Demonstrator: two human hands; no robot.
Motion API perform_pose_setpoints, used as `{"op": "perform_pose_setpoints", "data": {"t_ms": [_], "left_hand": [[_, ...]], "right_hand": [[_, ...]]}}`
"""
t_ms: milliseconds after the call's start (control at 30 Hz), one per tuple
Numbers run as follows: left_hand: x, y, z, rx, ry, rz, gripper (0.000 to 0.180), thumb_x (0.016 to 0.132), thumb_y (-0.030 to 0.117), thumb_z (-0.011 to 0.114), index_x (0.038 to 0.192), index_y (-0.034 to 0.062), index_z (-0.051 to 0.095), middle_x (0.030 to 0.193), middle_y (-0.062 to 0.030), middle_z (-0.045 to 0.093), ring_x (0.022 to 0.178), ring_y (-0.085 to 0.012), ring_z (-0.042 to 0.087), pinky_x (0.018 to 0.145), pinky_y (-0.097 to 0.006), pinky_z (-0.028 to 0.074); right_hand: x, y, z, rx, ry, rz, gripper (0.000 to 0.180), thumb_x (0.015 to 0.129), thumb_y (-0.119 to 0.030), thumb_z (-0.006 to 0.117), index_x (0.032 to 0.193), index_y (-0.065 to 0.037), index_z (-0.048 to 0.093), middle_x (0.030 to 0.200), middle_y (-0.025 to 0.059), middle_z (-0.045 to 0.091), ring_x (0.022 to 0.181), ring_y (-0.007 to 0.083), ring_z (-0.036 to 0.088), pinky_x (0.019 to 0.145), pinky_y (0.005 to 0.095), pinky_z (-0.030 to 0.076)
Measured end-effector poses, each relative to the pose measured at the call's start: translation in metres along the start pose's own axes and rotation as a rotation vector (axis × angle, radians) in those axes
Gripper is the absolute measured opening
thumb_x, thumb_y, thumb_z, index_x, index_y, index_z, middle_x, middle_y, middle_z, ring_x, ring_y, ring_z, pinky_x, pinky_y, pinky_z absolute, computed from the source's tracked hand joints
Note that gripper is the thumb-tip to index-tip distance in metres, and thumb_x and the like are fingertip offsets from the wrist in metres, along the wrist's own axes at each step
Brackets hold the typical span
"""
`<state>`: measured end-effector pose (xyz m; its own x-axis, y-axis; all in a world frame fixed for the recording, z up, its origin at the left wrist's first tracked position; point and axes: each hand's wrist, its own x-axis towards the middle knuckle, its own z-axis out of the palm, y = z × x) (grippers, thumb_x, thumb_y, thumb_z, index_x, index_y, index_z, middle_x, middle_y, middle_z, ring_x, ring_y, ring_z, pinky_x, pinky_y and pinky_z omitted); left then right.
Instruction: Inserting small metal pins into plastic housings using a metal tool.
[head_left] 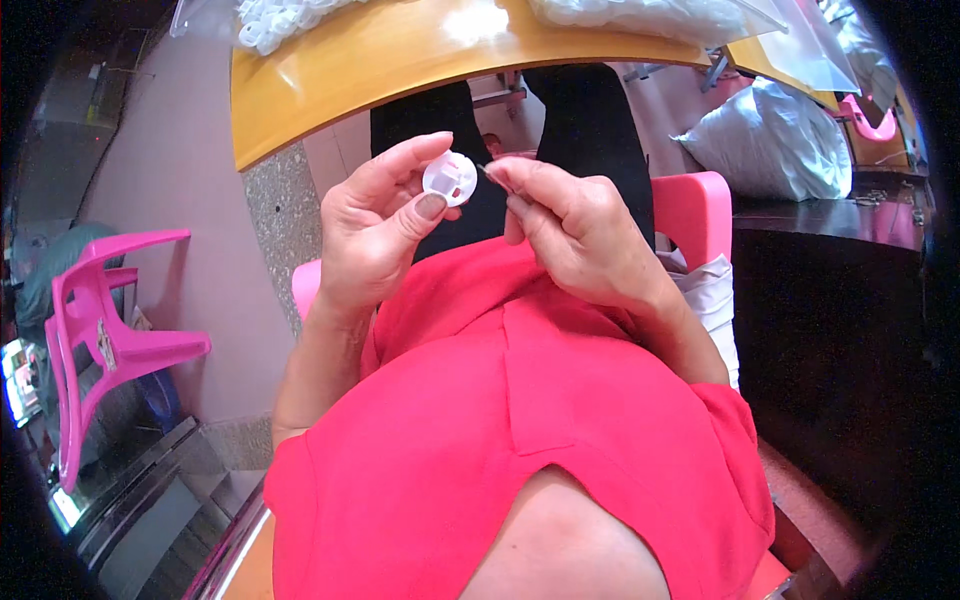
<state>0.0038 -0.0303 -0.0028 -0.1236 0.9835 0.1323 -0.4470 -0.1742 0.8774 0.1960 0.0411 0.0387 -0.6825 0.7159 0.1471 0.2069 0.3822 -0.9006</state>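
Holding a small round white plastic piece (pixel 450 178) up in front of the chest, the left hand (pixel 378 225) has it pinched at the rim between thumb and the fingers behind it, its open face turned toward the person so the little recess in the middle can be seen. The right hand (pixel 570 235) sits just beside it, its fingers clenched into a tight pinch on something thin and dark, perhaps a pin or wire (pixel 484 172) (too small to tell which), whose tip points at the edge of the white piece and looks to be touching or nearly touching it. Both hands hover well above the lap, over the red shirt (pixel 520 420), close to the eyes, which suits fine work on so small a part. Beyond them the yellow tabletop (pixel 330 75) carries a heap of similar white pieces (pixel 275 20) and clear plastic bags (pixel 660 15). A pink plastic chair (pixel 100 330) stands at the left, and a bulging pale sack (pixel 775 145) rests at the right
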Motion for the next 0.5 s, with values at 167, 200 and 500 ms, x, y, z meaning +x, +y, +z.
{"op": "perform_pose_setpoints", "data": {"t_ms": [167, 200, 500], "left_hand": [[0.0011, 0.0009, -0.0007, -0.017, -0.079, -0.049, 0.039, 0.087, 0.0, 0.062, 0.124, -0.0038, 0.054, 0.102, -0.0136, 0.063, 0.088, -0.0196, 0.064, 0.076, -0.029, 0.054], [0.0012, 0.0011, 0.0007, -0.018, -0.076, -0.049, 0.039, 0.087, 0.0, 0.062, 0.124, -0.0038, 0.054, 0.102, -0.0136, 0.063, 0.088, -0.0196, 0.064, 0.076, -0.029, 0.054], [0.0007, -0.0012, 0.0005, -0.031, -0.096, -0.067, 0.035, 0.087, -0.002, 0.06, 0.122, -0.0041, 0.055, 0.1, -0.014, 0.062, 0.088, -0.0212, 0.064, 0.077, -0.031, 0.055]], "right_hand": [[-0.0014, 0.0024, 0.0035, -0.063, -0.116, -0.106, 0.021, 0.083, 0.003, 0.053, 0.103, 0.002, 0.059, 0.07, 0.0174, 0.059, 0.063, 0.0275, 0.062, 0.056, 0.0341, 0.048], [-0.0011, 0.0025, 0.004, -0.067, -0.103, -0.109, 0.015, 0.083, 0.0, 0.053, 0.098, 0.0, 0.058, 0.071, 0.0219, 0.058, 0.066, 0.0378, 0.062, 0.056, 0.0414, 0.048], [-0.0025, 0.0038, 0.003, -0.066, -0.112, -0.087, 0.026, 0.084, 0.007, 0.052, 0.108, 0.004, 0.062, 0.068, 0.0106, 0.06, 0.059, 0.0147, 0.059, 0.054, 0.0261, 0.047]]}}
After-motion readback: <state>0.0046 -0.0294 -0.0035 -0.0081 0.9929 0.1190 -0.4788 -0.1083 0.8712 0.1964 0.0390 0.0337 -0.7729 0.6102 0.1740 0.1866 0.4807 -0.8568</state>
